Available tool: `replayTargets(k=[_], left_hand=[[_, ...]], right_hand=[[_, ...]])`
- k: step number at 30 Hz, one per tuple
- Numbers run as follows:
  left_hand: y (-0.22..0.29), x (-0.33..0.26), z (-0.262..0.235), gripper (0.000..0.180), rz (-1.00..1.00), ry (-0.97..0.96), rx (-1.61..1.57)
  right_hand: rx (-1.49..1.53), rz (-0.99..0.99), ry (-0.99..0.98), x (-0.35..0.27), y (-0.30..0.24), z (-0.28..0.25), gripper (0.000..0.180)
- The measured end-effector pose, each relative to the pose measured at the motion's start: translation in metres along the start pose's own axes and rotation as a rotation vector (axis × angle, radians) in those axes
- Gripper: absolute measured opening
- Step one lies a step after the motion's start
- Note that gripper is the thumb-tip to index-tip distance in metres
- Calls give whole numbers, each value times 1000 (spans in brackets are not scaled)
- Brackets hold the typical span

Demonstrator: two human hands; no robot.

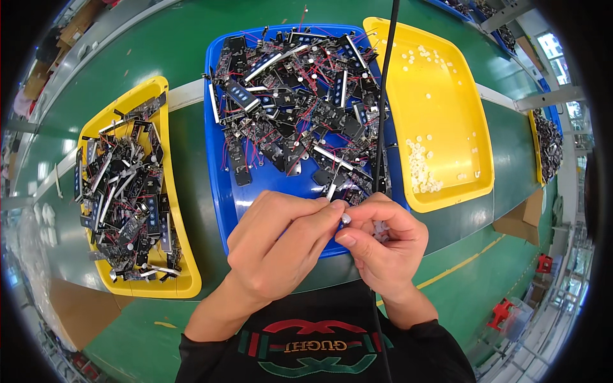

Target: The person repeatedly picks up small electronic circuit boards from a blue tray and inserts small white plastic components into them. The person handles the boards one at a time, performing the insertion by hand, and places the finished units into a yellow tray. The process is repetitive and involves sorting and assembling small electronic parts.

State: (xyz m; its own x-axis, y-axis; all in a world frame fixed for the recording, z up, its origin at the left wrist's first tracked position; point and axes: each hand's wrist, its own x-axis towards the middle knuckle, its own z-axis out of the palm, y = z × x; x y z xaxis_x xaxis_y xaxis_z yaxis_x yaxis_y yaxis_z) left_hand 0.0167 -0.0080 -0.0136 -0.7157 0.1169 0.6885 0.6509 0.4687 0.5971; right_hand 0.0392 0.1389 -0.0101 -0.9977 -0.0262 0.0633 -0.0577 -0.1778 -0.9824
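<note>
We are working at a dark green tabletop [191, 150], counting twelve o'clock as straight ahead from the middle of our view. Our two hands are meeting just below that middle, toward six o'clock, above the near edge of a blue tray [214, 185]. Our left hand [281, 246] is pinching with its fingertips drawn together, and a small white piece [346, 218] is showing where they are meeting the right hand's fingers; the fingers are hiding the rest. Our right hand [386, 246] is curling inward, its thumb and forefinger closing in beside that piece, while its palm is cupping some pale bits [381, 230].

At twelve, the blue tray is bearing a tangled heap of black circuit assemblies [332, 118] with red wires. At two, a yellow tray [440, 70] is holding scattered white discs [421, 169], and a black cable [381, 115] is hanging in front of its left edge. At nine, another yellow tray [182, 281] is carrying more black assemblies [131, 204].

Around us, a green floor [460, 300] with yellow lines is stretching away toward four, where red stools [501, 313] are standing. Cardboard boxes are sitting near eight [80, 309] and just past three [520, 214]. Windows [554, 57] are letting in light at two.
</note>
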Motion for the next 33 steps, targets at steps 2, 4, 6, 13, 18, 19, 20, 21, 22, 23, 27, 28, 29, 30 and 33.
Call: replayTargets(k=[2, 4, 6, 13, 18, 19, 20, 21, 22, 23, 27, 28, 29, 30, 33], left_hand=[[0, 0, 1, 26, 0, -3, 9], [1, 1, 2, 26, 9, 4, 17], [2, 1, 4, 26, 7, -3, 16], [3, 4, -13, 25, 16, -28, 120], [-5, 11, -78, 18, -102, 179, 453], [-5, 9, -95, 17, -181, 255, 569], [-6, 8, -108, 18, -275, 309, 622], [-6, 7, -122, 19, -367, 362, 673], [-6, 6, -132, 19, -439, 305, 735], [-9, 7, -139, 19, -505, 240, 785], [-15, 2, -150, 21, -655, 76, 855], [-14, 1, -150, 24, -584, 49, 912], [-8, 3, -144, 26, -557, 50, 988], [-4, 5, -136, 26, -484, 89, 994], [8, 9, -102, 28, -318, 74, 835]], right_hand=[[-46, -25, 16, 0, 2, 0, 17], [-45, -27, 50, 0, 2, 1, 16], [1, -7, 100, 1, 2, 5, 15], [333, 162, 65, 0, 2, 5, 17], [776, 412, 27, 4, -2, -12, 28], [822, 470, 61, 5, -2, -9, 32], [856, 521, 104, 7, -6, -8, 36], [889, 572, 149, 9, -7, -8, 40], [995, 556, 14, 7, -1, -16, 48], [962, 563, 42, 7, -1, -16, 47], [889, 537, 45, 9, -1, -17, 37], [875, 554, 51, 10, -4, -15, 36], [861, 572, 54, 10, -5, -17, 35], [907, 587, 20, 9, -3, -23, 33], [903, 635, -32, 7, -5, -31, 30]])
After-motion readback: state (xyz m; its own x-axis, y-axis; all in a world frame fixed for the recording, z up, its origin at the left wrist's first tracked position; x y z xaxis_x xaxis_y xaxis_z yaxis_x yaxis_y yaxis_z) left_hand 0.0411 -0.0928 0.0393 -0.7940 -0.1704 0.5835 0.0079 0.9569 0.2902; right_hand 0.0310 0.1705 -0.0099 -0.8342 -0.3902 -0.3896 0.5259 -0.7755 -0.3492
